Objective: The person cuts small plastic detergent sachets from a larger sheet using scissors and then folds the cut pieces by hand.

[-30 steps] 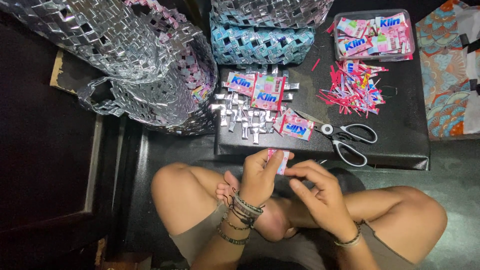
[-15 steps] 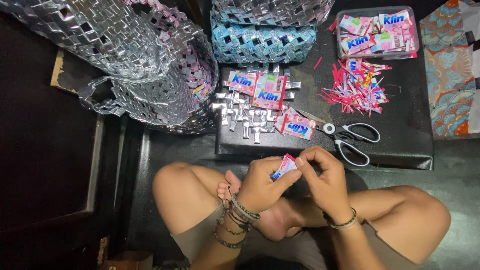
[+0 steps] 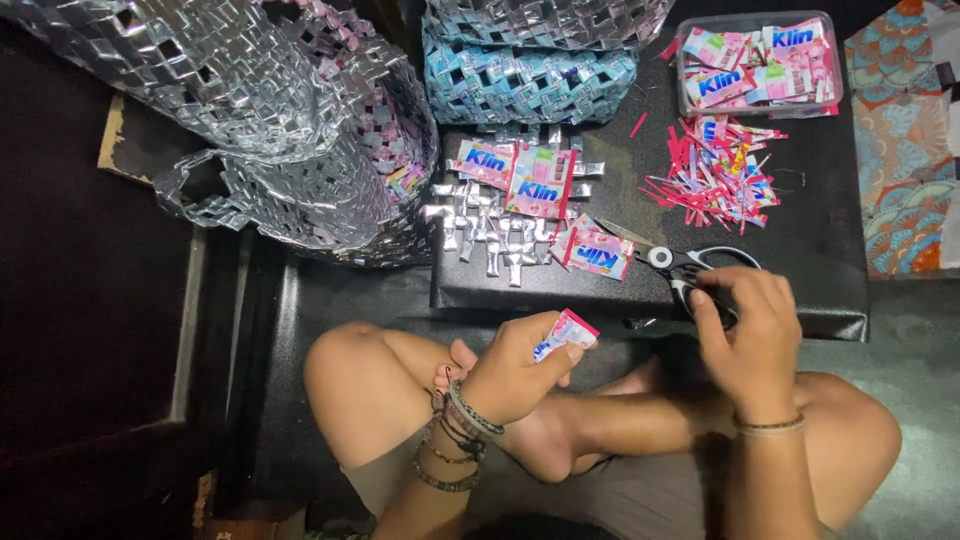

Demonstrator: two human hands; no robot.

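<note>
left hand pinching folded sachet wrapper at six o'clock | right hand closing on scissors handles, four o'clock | wrapper looking light, slippery, creasable; holding by edge

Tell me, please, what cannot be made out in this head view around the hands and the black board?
- Scissors: handles covered by the right hand, so its grip is unclear.
- Folded sachet: lower part hidden inside the left hand.
- Clear tub of sachets: count unreadable, they overlap.
- Silver woven bag: cut off by the top edge.
</note>
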